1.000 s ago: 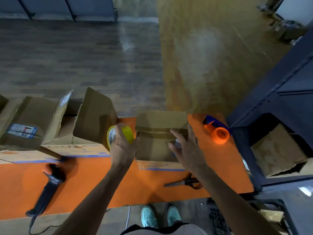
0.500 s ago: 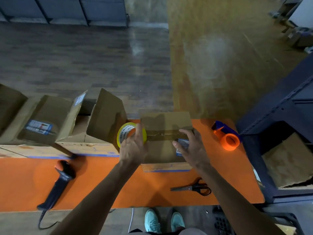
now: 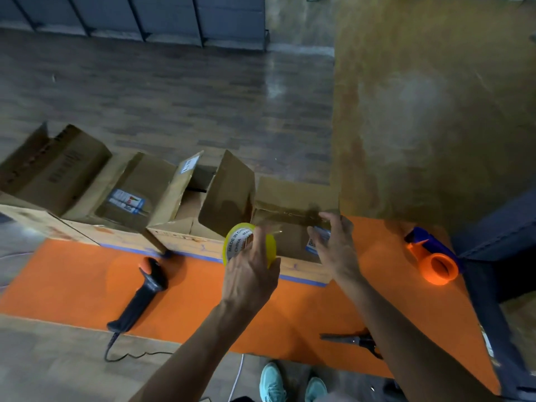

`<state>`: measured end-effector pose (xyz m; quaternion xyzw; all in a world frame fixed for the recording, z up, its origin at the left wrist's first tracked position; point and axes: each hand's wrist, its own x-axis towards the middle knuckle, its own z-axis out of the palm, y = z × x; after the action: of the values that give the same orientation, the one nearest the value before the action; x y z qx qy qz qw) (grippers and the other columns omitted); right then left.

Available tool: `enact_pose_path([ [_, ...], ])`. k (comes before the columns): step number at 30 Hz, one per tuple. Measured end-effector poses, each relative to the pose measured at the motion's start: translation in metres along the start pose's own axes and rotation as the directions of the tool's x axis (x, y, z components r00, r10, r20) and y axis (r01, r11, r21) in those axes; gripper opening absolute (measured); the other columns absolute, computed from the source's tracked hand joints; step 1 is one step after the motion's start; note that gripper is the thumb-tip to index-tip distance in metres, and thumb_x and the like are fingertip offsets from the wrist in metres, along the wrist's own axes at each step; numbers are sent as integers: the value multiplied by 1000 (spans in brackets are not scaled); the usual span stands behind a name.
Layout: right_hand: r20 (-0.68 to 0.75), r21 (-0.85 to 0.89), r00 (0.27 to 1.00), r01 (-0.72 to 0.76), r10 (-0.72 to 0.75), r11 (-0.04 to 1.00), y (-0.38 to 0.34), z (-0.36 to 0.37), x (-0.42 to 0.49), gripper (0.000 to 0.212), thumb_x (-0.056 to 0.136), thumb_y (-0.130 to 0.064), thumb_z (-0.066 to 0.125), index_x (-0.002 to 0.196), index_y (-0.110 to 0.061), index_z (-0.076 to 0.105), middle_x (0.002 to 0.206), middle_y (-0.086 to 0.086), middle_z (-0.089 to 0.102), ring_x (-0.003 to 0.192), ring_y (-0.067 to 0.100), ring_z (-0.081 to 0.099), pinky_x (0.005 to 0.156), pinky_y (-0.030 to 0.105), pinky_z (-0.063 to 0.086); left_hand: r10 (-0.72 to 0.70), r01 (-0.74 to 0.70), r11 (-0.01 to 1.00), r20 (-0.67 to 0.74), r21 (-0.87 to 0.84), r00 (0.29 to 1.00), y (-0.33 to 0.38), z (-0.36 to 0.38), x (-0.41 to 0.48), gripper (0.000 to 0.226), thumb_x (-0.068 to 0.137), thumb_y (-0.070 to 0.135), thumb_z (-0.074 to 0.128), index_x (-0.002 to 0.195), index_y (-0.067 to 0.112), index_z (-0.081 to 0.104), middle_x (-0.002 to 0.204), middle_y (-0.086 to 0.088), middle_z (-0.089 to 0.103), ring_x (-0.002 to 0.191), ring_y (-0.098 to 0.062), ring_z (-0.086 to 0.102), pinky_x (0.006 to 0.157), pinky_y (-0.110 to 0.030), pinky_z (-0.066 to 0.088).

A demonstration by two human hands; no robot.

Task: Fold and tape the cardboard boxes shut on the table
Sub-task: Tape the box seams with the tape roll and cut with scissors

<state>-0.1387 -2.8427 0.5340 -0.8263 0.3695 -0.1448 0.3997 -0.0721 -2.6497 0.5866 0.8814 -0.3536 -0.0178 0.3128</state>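
A small cardboard box (image 3: pixel 293 198) with its top flaps folded down sits on the orange table (image 3: pixel 72 282). My left hand (image 3: pixel 251 274) grips a yellow roll of clear tape (image 3: pixel 236 242) just in front of the box's left part, a strip of tape stretching from the roll towards the top seam. My right hand (image 3: pixel 333 245) rests on the box's right side, its fingers curved over the flap and reaching the seam. Left of it stand three larger boxes, the nearest one (image 3: pixel 203 210) with open flaps.
A black and orange barcode scanner (image 3: pixel 142 294) with its cable lies at the front left. Scissors (image 3: pixel 353 340) lie near the table's front edge. An orange and blue tape dispenser (image 3: pixel 432 256) sits at the right, beside a dark shelf unit (image 3: pixel 504 227).
My left hand has drawn the tape roll back towards me, off the box's top to its front left. My right hand stays on the box. The camera shifted, showing more boxes on the left.
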Motion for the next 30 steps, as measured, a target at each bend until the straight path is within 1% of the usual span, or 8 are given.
enact_pose_path([
  [8, 101, -87, 994, 38, -29, 995, -17, 15, 11, 39, 106, -26, 48, 143, -26, 42, 149, 13, 28, 135, 33, 40, 107, 43, 44, -41, 46, 996, 62, -81, 997, -4, -4, -15, 49, 94, 28, 70, 133, 15, 44, 94, -6, 66, 73, -29, 67, 59, -43, 55],
  [11, 178, -115, 984, 51, -30, 992, -14, 3, 8, 47, 105, -30, 49, 150, -31, 35, 158, 17, 20, 147, 38, 24, 114, 48, 35, -21, 35, 984, 78, -175, 997, 6, -4, -20, 44, 100, 39, 61, 131, 14, 43, 81, -5, 62, 64, -24, 63, 58, -44, 53],
  [14, 159, -117, 987, 45, -26, 992, -12, -13, -4, 55, 105, -41, 48, 156, -32, 27, 163, 16, 17, 151, 35, 15, 119, 50, 26, -31, 44, 953, 47, -299, 998, 15, 0, -22, 29, 104, 33, 54, 124, 14, 47, 66, 0, 54, 53, -20, 52, 52, -38, 43],
  [16, 138, -126, 990, 60, -43, 990, -13, -24, -11, 60, 104, -43, 48, 157, -25, 26, 162, 15, 23, 152, 31, 18, 121, 48, 25, -50, 57, 935, 28, -350, 998, 20, 4, -23, 14, 104, 26, 54, 116, 20, 51, 58, 7, 49, 45, -13, 45, 48, -29, 34],
  [18, 119, -113, 991, 73, -59, 991, -14, -35, -20, 60, 105, -40, 48, 157, -19, 28, 160, 11, 29, 150, 28, 21, 120, 46, 25, -33, 44, 922, 35, -384, 999, 26, 5, -23, 11, 104, 25, 55, 114, 26, 53, 60, 12, 52, 46, -11, 47, 47, -22, 31],
  [21, 98, -95, 992, 93, -84, 991, -8, -50, -38, 55, 105, -34, 49, 155, -15, 32, 157, 9, 34, 148, 25, 27, 118, 44, 30, 3, 16, 896, 42, -444, 999, 36, 9, -23, 12, 102, 25, 59, 113, 29, 57, 69, 9, 58, 52, -12, 52, 50, -28, 42],
  [27, 69, -36, 996, -53, 56, 998, 19, -69, -61, 51, 105, -36, 49, 153, -31, 35, 153, -2, 38, 136, 16, 46, 110, 38, 41, -26, 104, 829, 147, -550, 989, 61, 28, -22, 11, 94, 17, 70, 100, 25, 71, 88, 21, 68, 73, -7, 62, 68, -21, 49],
  [30, 99, -15, 988, -114, 115, 993, 30, -78, -67, 46, 105, -36, 50, 149, -28, 42, 148, -1, 49, 127, 15, 55, 106, 39, 46, -28, 142, 798, 199, -586, 980, 72, 40, -23, 11, 92, 12, 72, 92, 22, 73, 71, 25, 62, 63, 0, 55, 62, -14, 40],
])
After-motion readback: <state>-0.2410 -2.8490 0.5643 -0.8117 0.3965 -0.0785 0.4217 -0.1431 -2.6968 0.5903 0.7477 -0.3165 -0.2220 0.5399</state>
